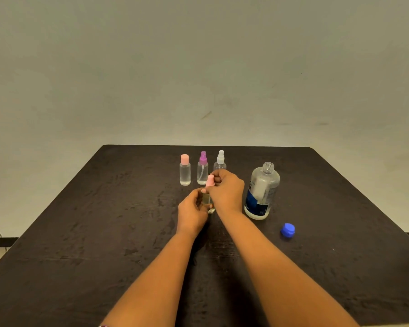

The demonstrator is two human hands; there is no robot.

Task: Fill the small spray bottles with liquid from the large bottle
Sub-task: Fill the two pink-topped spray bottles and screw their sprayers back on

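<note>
My left hand (191, 210) grips the body of a small clear spray bottle (207, 199) standing on the dark table (104, 232). My right hand (227, 188) pinches its pink spray cap (210, 181) at the bottle's neck. The bottle's body is mostly hidden by my fingers. Behind stand three small bottles in a row: one with a pink cap (185, 170), one with a purple sprayer (202, 168), one with a white sprayer (220, 159), partly hidden by my right hand. The large clear bottle (261, 191) with a blue label stands uncapped to the right.
A blue cap (287, 230) lies on the table to the front right of the large bottle. A plain wall rises behind the table's far edge. A thin cable shows at the far left.
</note>
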